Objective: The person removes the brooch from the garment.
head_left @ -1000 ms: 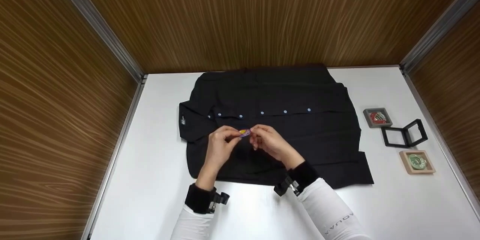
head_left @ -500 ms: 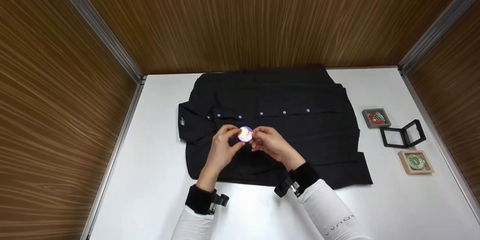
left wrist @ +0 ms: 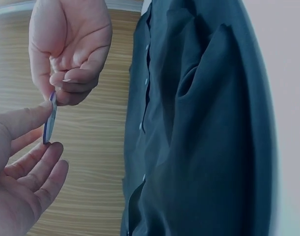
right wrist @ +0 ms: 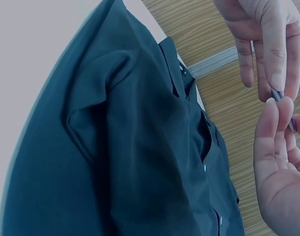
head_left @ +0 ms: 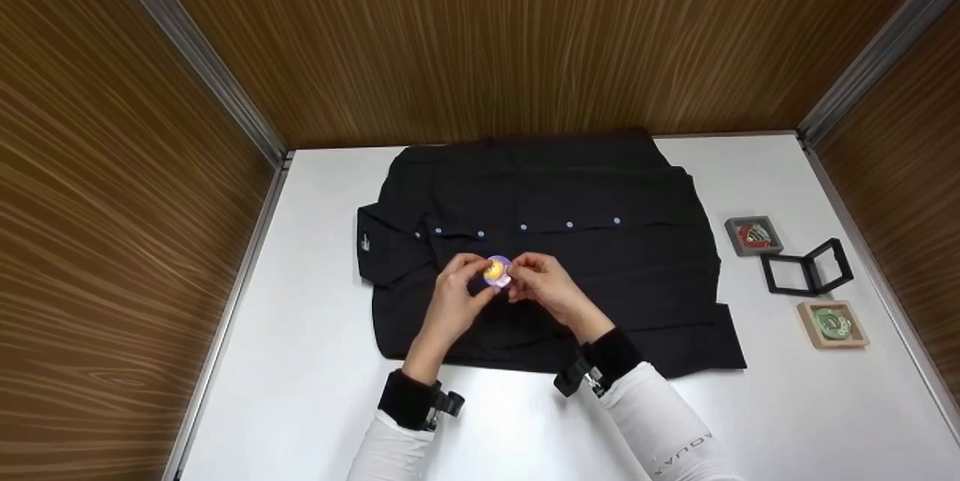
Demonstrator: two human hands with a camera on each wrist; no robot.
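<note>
Between both hands in the head view is a small round badge (head_left: 496, 272), purple with a yellow figure, its printed face turned up. My left hand (head_left: 452, 299) pinches its left side between thumb and fingers. From the right, my right hand (head_left: 551, 290) pinches the opposite edge with thumb and fingertips. The left wrist view has the badge (left wrist: 49, 120) nearly edge-on, thin and flat. Fingers mostly cover the badge (right wrist: 278, 96) in the right wrist view. Beneath the hands a black button-up shirt (head_left: 600, 271) lies spread out, collar to the left.
At the right of the white table (head_left: 300, 391) stand a grey framed box (head_left: 754, 235) with a red item, an open black display frame (head_left: 808, 269) and a light wooden box (head_left: 833, 324) with a green round item. Wood-grain panels (head_left: 525, 38) enclose the table.
The badge has turned from nearly edge-on to face up, first catching glare, and now shows its yellow and purple print. The left hand and the badge have shifted slightly right.
</note>
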